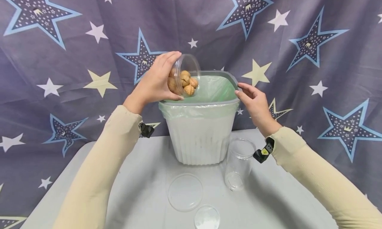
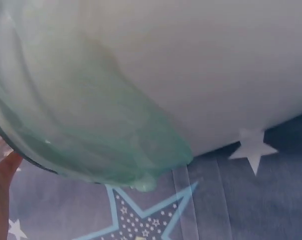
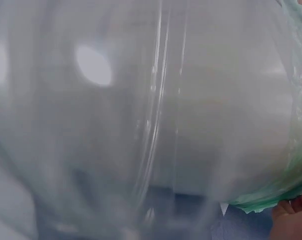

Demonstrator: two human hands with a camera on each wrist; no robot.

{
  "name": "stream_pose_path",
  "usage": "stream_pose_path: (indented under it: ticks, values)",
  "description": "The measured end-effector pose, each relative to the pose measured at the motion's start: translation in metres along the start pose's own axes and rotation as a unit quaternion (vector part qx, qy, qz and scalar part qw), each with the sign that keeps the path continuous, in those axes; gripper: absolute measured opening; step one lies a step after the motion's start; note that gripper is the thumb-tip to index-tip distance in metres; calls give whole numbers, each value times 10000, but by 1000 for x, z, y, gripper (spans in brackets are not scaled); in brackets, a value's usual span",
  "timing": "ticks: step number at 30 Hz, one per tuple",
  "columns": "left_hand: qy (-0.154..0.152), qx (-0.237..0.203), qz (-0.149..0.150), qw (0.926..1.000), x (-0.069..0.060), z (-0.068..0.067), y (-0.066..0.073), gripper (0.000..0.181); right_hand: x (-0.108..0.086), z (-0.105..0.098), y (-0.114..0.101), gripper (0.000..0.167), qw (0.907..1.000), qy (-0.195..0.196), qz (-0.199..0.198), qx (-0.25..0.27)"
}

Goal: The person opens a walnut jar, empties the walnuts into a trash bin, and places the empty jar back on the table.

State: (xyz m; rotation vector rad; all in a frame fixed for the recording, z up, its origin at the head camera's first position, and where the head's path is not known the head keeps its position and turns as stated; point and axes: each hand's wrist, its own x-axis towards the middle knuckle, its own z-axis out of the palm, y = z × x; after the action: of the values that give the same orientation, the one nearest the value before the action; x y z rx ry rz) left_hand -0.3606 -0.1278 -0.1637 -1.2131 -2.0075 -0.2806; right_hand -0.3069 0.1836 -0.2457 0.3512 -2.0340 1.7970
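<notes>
My left hand (image 1: 156, 78) grips a clear plastic jar (image 1: 189, 61) by its side. The jar is tipped over, its mouth facing right above the trash bin (image 1: 200, 136). Several walnuts (image 1: 185, 78) lie inside the jar, some near its mouth. The white bin has a grey rim and a green liner bag (image 1: 221, 88) folded over its edge. At the rim's right side, my right hand (image 1: 255, 103) pinches the edge between thumb and fingers. In the right wrist view, those fingers (image 3: 293, 212) are at the green liner's edge.
A second clear jar (image 1: 238, 166), uncapped, stands on the grey table (image 1: 137, 189) just right of the bin. Two clear round lids, a larger one (image 1: 185, 192) and a smaller one (image 1: 207, 218), lie in front. A star-patterned curtain (image 1: 89, 56) hangs close behind the bin.
</notes>
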Motion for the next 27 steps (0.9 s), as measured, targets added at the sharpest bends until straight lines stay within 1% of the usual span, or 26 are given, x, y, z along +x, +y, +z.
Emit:
stream_pose_path:
  ticks: [4,5,7,10,13,15,21,25,27]
  values:
    - [-77,350,-239,9991,1,0,-3,117,-1,-2,-1,50,9999,-49,-17,-90]
    - [-41,358,-215,9991,1,0,-3,117,-1,-3,-2,50,9999,-54,-12,-111]
    - [23,240,-99,9997,1,1,0,117,-2,-4,-2,50,9999,-45,11,-136]
    - [-25,120,12,9999,3,0,4,118,-1,-4,-2,50,9999,-11,-2,-126]
    - [-109,311,-136,9994,2,-1,3,118,-1,-3,-3,49,9999,21,-19,-114]
    - [-95,442,-207,9988,0,-2,0,118,0,-3,-3,49,9999,-5,-14,-134]
    - [19,291,-17,9996,-1,-3,-3,119,-1,-2,-4,49,9999,-46,-5,-156]
    - [-77,327,-174,9993,-2,-3,-4,118,-1,-2,-3,48,9999,-14,-5,-115]
    - [-140,345,-179,9991,-4,-3,-5,119,-1,-1,-3,47,9999,-8,-11,-118]
